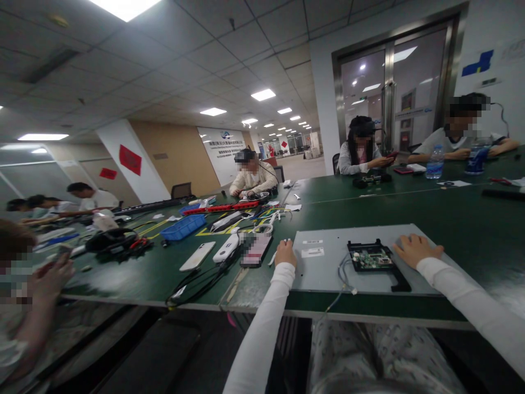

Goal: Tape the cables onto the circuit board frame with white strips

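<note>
A flat grey metal panel lies on the green table in front of me. On it sits a black plastic bracket with a green circuit board inside. A thin grey cable runs from the board's left side to a small white connector and over the table edge. My left hand is at the panel's left edge, its fingers curled around that edge. Resting flat near the panel's right side, my right hand has its fingers spread, close beside the bracket.
Left of the panel lie a phone with a lit screen, a white power strip with black cables, and a white phone. Farther off are a blue basket and a water bottle. Several people sit around the table.
</note>
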Tool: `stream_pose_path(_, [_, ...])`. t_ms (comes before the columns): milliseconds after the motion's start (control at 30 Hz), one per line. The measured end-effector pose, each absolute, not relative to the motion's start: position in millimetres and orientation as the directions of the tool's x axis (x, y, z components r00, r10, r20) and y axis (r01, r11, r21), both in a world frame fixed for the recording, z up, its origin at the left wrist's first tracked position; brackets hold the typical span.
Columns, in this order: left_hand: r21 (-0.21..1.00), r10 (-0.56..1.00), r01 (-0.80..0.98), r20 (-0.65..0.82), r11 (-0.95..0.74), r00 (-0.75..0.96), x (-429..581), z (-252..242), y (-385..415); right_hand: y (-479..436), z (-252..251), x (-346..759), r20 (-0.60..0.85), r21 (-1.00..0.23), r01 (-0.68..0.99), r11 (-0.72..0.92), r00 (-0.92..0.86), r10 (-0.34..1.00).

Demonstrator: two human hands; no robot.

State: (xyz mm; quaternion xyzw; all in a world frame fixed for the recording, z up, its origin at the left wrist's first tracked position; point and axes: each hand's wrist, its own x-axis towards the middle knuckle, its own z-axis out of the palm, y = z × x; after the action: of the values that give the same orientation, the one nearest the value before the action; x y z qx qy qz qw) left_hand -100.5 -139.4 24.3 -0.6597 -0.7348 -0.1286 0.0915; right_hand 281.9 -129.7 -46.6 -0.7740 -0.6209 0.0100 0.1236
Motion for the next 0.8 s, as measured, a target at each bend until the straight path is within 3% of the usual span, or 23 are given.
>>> stream_pose_path(467, [0.069, 0.911, 0.998, 0.411, 0.011, -0.038, -106.0, 25.4, -137.0, -133.2, -42.8, 280.3, 0.147, -0.226, 0.960, -0.168, 0.204, 0.968])
stream_pose_path(667, [0.152, 0.896, 0.988, 0.442, -0.023, -0.047, -102.6, 38.3, -138.2, -135.2, -39.8, 278.9, 0.168, -0.217, 0.964, -0.155, 0.193, 0.967])
stream_pose_path(800, [0.240, 0.866, 0.959, 0.499, -0.151, 0.012, -89.0, 47.5, -135.6, -132.8, -40.6, 278.4, 0.218, -0.246, 0.960, -0.133, 0.188, 0.958])
